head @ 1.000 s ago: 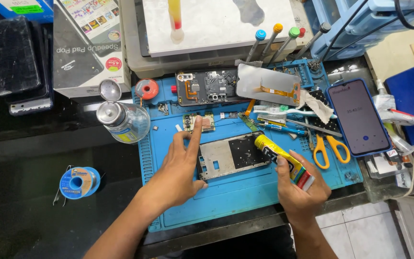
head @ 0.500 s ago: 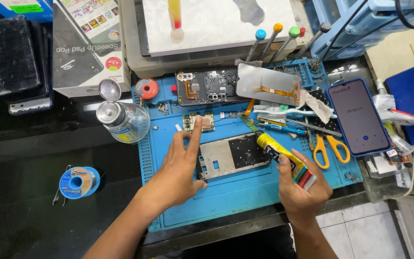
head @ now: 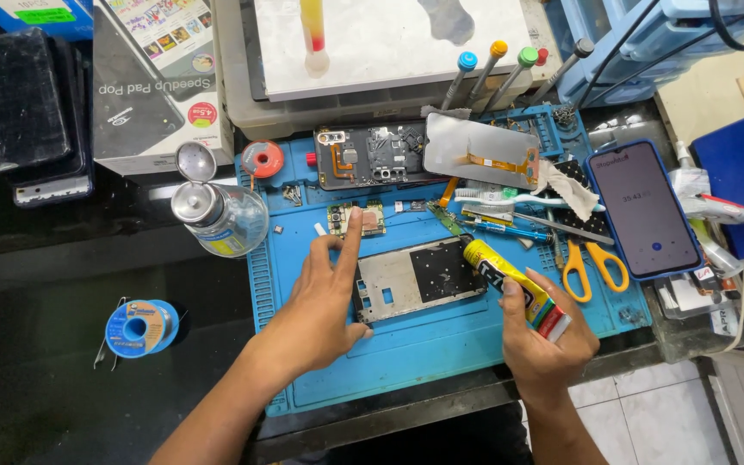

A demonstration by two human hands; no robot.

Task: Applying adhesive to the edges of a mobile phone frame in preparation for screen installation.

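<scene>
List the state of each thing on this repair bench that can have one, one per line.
Left hand: open, resting on the phone frame's edge.
Right hand: shut on the glue tube.
Glue tube: tilted, tip at the frame.
Phone frame: stripped, flat on the blue mat.
Glass bottle: lid flipped open.
Smartphone: screen lit.
Scissors: closed.

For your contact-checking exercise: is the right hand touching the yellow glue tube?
Touching. The head view shows the right hand wrapped around the lower end of the yellow glue tube, fingers closed on it, with no gap.

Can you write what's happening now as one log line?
left hand: steadies phone frame | right hand: holds yellow glue tube | surface: blue mat
</scene>
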